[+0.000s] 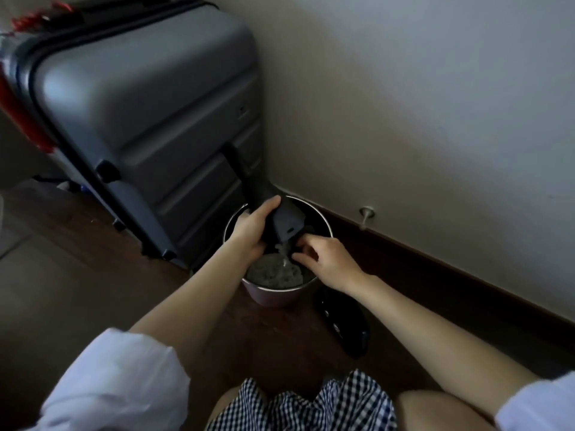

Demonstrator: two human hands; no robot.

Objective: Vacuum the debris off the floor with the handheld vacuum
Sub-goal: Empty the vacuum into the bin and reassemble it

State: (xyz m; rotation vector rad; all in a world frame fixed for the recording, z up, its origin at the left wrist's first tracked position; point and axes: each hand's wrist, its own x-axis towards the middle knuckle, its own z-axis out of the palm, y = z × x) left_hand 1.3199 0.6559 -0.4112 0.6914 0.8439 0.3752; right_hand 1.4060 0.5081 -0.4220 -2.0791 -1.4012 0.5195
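The vacuuming looks finished: her left hand (253, 225) grips the handheld vacuum (273, 213) over the bin (323, 222), right-hand fingers (306, 248) pinching at its mouth, debris (273, 272) dropping inside.

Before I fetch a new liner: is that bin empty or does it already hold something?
Not empty. The bin holds a pale grey clump of debris on its near side, below the vacuum part the left hand grips over it.

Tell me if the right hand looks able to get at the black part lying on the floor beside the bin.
Probably yes: the black part lies bare just beneath the right hand, nothing between, though that hand is busy at the vacuum.
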